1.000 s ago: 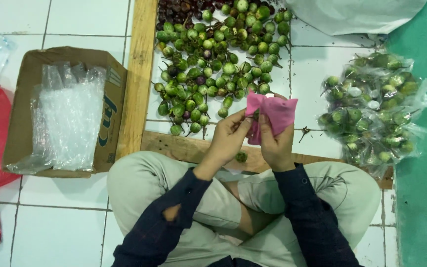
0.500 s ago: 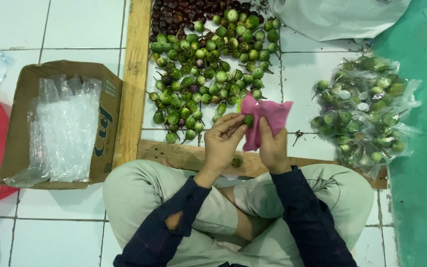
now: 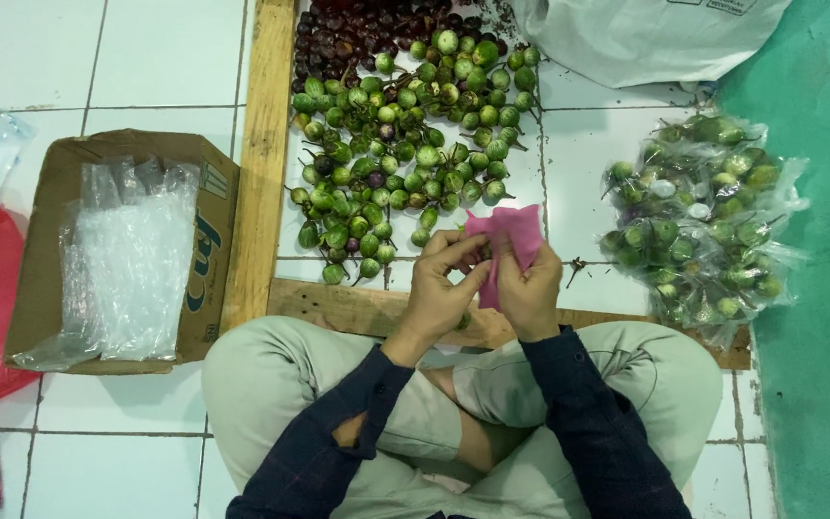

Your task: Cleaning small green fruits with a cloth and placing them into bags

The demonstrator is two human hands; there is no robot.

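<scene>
- Holding the pink bag (image 3: 511, 240) in my right hand (image 3: 530, 293).
- My left hand (image 3: 444, 284) now pinches its edge; the little green fruit I held has gone from view.

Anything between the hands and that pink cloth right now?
Nothing visible. Both the left hand and right hand are already on the pink cloth, gripping it between them just in front of the pile of small green eggplants.

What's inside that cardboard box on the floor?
The cardboard box holds a heap of clear plastic bags, spilling over its near edge. Whatever lies under the heap is covered.
</scene>
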